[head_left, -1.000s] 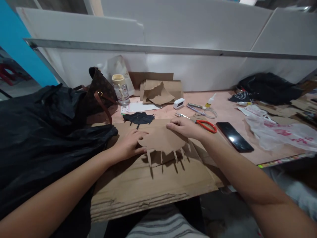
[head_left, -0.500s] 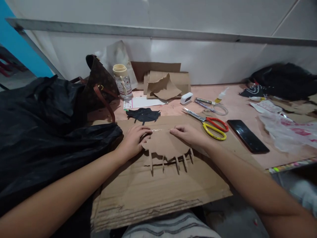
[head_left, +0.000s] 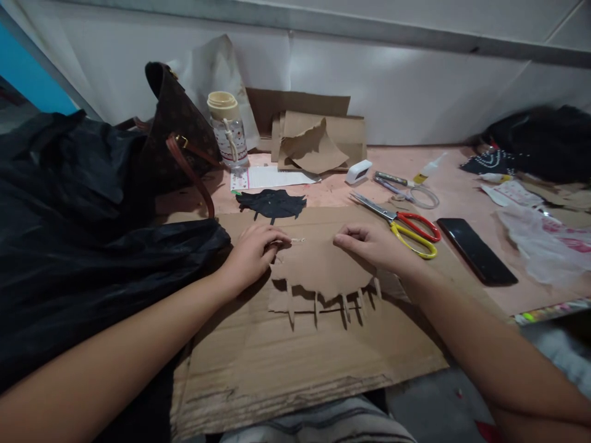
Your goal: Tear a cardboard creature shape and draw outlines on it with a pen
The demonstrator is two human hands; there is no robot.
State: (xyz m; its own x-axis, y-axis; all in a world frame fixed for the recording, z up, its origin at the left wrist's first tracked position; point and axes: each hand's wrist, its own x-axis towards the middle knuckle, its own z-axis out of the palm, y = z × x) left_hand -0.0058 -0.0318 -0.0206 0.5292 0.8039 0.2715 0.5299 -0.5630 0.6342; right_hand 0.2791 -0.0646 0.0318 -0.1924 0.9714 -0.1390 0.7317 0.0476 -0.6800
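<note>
The single view sits on the person's head, looking forward and down onto the cardboard sheet [head_left: 295, 369]. It is close to the table [head_left: 462, 191], facing the white wall [head_left: 415, 92] behind it

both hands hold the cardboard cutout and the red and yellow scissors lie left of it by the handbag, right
Not quite. The left hand and right hand do hold the cutout, but the scissors lie to its right, beside the phone. The handbag is on the left. The head view shows this.
</note>
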